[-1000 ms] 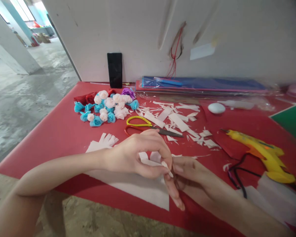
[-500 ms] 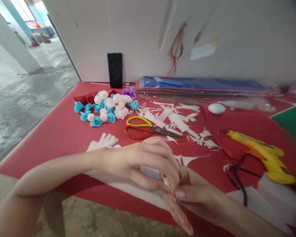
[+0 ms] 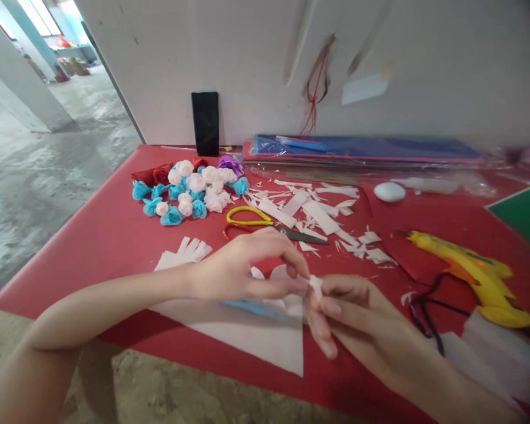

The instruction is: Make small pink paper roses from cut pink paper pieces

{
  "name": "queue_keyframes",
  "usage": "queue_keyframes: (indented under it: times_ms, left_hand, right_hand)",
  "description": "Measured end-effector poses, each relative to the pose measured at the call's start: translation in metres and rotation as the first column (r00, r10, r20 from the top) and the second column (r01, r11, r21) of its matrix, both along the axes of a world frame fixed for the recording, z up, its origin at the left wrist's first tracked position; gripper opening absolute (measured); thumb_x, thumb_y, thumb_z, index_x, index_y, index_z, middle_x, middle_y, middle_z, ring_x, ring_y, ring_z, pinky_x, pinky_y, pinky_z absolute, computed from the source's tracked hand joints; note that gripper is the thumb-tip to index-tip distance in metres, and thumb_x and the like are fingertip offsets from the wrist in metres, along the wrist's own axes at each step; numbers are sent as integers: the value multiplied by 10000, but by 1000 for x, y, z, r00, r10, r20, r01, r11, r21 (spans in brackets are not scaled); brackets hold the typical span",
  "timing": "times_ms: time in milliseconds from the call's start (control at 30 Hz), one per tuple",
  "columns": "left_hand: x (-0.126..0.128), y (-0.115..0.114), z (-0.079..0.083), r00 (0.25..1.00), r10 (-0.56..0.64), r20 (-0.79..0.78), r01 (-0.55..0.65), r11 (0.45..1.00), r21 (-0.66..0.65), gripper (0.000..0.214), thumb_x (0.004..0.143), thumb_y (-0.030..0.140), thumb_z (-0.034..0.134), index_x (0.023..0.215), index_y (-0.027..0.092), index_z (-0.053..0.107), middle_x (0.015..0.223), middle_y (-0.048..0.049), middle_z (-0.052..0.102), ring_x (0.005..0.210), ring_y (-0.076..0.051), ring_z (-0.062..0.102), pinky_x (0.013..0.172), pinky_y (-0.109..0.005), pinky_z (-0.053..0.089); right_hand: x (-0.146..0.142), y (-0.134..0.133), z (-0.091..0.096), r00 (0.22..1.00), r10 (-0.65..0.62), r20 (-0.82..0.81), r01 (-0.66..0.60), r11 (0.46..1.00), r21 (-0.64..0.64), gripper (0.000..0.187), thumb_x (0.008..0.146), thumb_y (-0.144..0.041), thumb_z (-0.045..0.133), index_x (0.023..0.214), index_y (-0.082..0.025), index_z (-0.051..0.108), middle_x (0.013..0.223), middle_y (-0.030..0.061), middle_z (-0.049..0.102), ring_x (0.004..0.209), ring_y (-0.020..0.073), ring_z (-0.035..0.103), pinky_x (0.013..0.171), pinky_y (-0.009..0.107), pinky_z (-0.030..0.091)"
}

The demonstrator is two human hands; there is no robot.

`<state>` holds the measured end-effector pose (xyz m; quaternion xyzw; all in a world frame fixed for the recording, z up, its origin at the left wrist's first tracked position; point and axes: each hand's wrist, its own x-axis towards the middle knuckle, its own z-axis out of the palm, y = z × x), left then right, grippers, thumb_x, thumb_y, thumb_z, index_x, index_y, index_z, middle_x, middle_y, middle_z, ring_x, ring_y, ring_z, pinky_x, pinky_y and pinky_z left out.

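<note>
My left hand (image 3: 251,271) and my right hand (image 3: 348,309) meet over the near middle of the red table (image 3: 110,235). Both pinch the same small rolled end of a white paper strip (image 3: 314,285) between fingertips. The rest of that strip (image 3: 282,300) trails back under my left hand, blurred and partly hidden. Beneath lies a large white paper sheet (image 3: 256,335) that hangs over the table's front edge. A fringed white paper piece (image 3: 183,253) lies just left of my left wrist.
Scissors with yellow and red handles (image 3: 256,224) lie beyond my hands among white paper scraps (image 3: 318,215). A heap of paper roses (image 3: 189,191) sits back left, a yellow glue gun (image 3: 468,271) with black cord right, coloured sheet packs (image 3: 362,150) and a black phone (image 3: 205,123) by the wall.
My hands rose from low at the table's edge, and the pinch moved up. The paper's end is now rolled small between both sets of fingertips.
</note>
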<state>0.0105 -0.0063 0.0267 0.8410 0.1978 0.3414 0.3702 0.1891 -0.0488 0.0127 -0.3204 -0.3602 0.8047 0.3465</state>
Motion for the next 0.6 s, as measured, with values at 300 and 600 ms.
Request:
queue_keyframes:
  times_ms: [300, 600]
  left_hand:
    - [1, 11, -37, 881, -165, -444, 209, 976, 53, 141, 770, 147, 540, 855, 101, 642, 815, -85, 640, 729, -148, 556, 670, -234, 448]
    - [5, 9, -44, 838, -250, -486, 290, 957, 8, 214, 795, 92, 486, 943, 106, 639, 919, -116, 618, 801, -154, 561, 740, -253, 455]
  right_hand:
    - [15, 17, 5, 986, -89, 140, 71, 990, 125, 42, 690, -188, 684, 653, -202, 698, 516, -15, 631, 434, 76, 558, 395, 167, 426]
    - [14, 22, 0, 981, -99, 165, 78, 989, 128, 71, 719, -157, 647, 662, -180, 682, 548, -26, 638, 424, 61, 563, 373, 157, 428]
